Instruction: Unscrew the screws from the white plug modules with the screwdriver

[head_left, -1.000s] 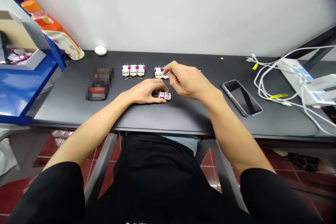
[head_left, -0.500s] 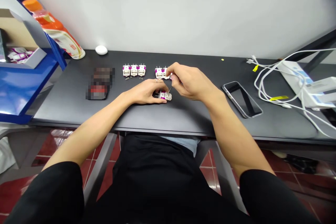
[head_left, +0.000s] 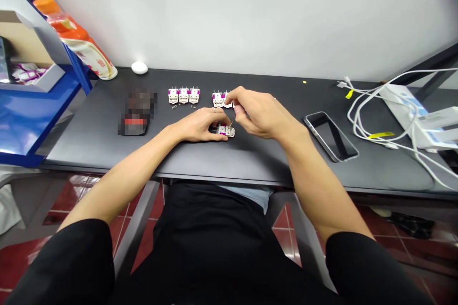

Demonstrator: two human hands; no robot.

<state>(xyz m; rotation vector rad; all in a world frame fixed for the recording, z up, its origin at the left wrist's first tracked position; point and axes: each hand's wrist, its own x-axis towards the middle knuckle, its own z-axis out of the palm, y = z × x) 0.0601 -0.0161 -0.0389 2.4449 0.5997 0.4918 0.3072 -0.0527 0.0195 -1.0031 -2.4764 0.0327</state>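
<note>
The left hand (head_left: 202, 125) is lying low on the black, flat tabletop (head_left: 200, 162), its thumb and fingers closing around a small white-and-purple plastic module (head_left: 226, 131) with metal prongs. The module is lying on its side, its pale end jutting out from the left hand's fingertips toward the right hand (head_left: 258, 112). The right hand is pinching a thin, metallic tool shaft (head_left: 232, 123) between thumb and fingers, pointing it down at the module; whether the tip is touching is too small to tell.

Beyond the left hand, a row of three white-and-purple plastic modules (head_left: 183, 96) is standing with prongs up, and tiny brass-coloured metal pieces (head_left: 174, 106) are lying just in front of it. Past the left fingertips, a second group of white-and-purple modules (head_left: 218, 99) is standing, partly hidden behind the right hand.

To the left of the left hand, a dark, pixel-blurred object with a red band (head_left: 135, 116) is lying; farther beyond it, a smooth white oval object (head_left: 139, 67) is resting near the wall. To the right of the right hand, a dark-screened, silver-edged phone (head_left: 331, 137) is lying flat, and farther right, white looped cables (head_left: 358, 116) with yellow tags are sprawling.
</note>
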